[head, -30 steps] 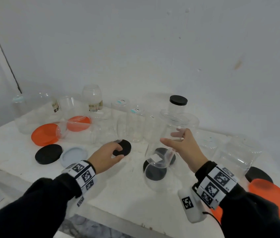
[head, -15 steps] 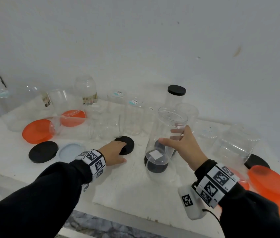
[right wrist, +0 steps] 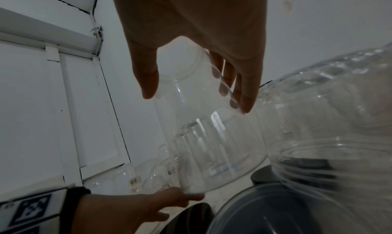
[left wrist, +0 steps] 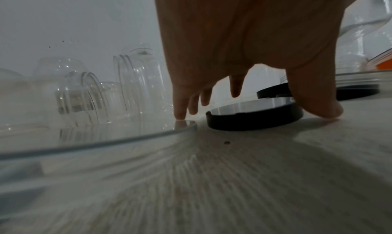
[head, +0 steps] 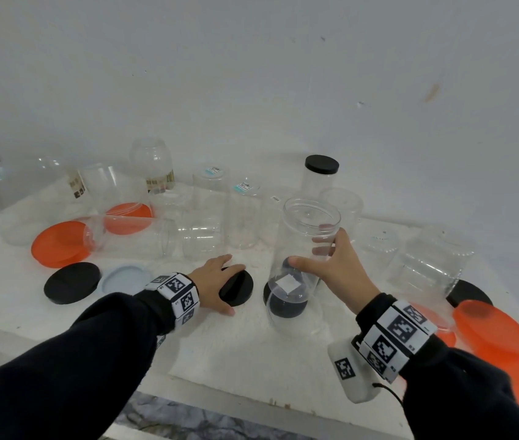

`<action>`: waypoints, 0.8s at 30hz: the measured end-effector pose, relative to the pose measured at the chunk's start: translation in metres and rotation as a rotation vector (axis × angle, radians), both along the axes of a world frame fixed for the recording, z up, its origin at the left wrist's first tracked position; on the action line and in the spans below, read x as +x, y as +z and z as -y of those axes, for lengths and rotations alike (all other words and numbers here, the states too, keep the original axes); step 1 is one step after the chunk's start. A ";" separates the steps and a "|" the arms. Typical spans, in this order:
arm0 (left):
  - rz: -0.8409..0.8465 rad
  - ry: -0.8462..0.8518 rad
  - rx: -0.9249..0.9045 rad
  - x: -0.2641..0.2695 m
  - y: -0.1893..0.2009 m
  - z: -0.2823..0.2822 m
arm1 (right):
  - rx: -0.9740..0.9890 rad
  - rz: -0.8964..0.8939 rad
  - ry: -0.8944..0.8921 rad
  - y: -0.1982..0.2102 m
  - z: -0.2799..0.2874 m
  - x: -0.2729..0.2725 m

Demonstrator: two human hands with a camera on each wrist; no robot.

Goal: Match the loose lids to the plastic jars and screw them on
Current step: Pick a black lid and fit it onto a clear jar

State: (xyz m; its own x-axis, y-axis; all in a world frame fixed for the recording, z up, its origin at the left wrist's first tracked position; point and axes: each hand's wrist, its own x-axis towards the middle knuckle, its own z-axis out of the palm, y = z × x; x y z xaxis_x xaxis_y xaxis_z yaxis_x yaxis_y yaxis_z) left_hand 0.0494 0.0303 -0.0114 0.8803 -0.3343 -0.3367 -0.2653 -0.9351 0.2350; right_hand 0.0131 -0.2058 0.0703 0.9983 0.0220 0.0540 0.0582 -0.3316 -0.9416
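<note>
My right hand (head: pixel 309 252) grips a tall clear plastic jar (head: pixel 299 223) by its side and holds it tilted over the table, open mouth up and away from me. The right wrist view shows the right hand (right wrist: pixel 194 98) with thumb on one side and fingers on the other side of the jar (right wrist: pixel 212 145). My left hand (head: pixel 231 289) lies over a black lid (head: pixel 242 289) flat on the table just left of the jar. Its thumb and fingers straddle the lid's (left wrist: pixel 254 122) rim. A second black lid (head: pixel 283 308) shows through the jar's base.
Several clear jars crowd the back of the white table (head: pixel 220 360), one lying on its side (head: pixel 131 236), one capped in black (head: pixel 321 173). Orange lids (head: pixel 58 244), a black lid (head: pixel 72 282) and a pale blue lid (head: pixel 126 277) lie left. More orange lids (head: pixel 490 328) lie right.
The head view has shifted a little. The jar stands somewhat more upright in my right hand. My left hand stays on the black lid, lying flatter over it.
</note>
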 end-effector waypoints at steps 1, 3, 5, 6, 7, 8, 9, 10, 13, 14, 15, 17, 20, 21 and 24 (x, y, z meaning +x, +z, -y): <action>-0.019 0.007 0.001 0.001 -0.001 0.000 | 0.000 0.007 0.003 0.000 0.000 0.000; -0.030 0.020 -0.023 0.004 -0.003 0.001 | -0.003 0.019 0.010 -0.001 0.001 -0.001; -0.009 0.035 -0.059 0.005 -0.003 0.001 | -0.006 0.021 0.019 -0.001 0.001 -0.003; -0.006 0.046 -0.071 0.005 -0.002 0.000 | -0.007 0.019 0.025 -0.002 0.001 -0.003; -0.012 0.054 -0.084 0.003 -0.001 -0.001 | -0.007 0.017 0.031 -0.002 0.000 -0.003; -0.020 0.064 -0.103 0.000 0.001 -0.002 | -0.006 0.015 0.038 -0.002 -0.001 -0.003; -0.022 0.072 -0.138 -0.003 0.003 -0.005 | -0.006 0.013 0.045 -0.002 -0.002 -0.003; -0.015 0.083 -0.187 -0.009 0.006 -0.008 | -0.008 0.011 0.054 -0.002 -0.003 -0.004; 0.049 0.124 -0.362 -0.029 0.021 -0.024 | -0.007 0.008 0.087 -0.001 -0.010 -0.003; 0.069 0.154 -0.420 -0.035 0.025 -0.031 | -0.002 0.009 0.099 -0.001 -0.014 -0.002; 0.091 0.191 -0.474 -0.042 0.028 -0.038 | 0.006 0.007 0.111 -0.002 -0.018 -0.002; 0.138 0.286 -0.587 -0.054 0.031 -0.051 | 0.018 -0.007 0.132 -0.007 -0.029 0.000; 0.197 0.424 -0.751 -0.072 0.036 -0.065 | 0.034 -0.030 0.186 -0.015 -0.047 -0.001; 0.207 0.468 -0.805 -0.077 0.037 -0.069 | 0.043 -0.044 0.210 -0.019 -0.053 -0.001; 0.241 0.524 -0.927 -0.090 0.041 -0.079 | 0.022 -0.080 0.261 -0.033 -0.067 0.001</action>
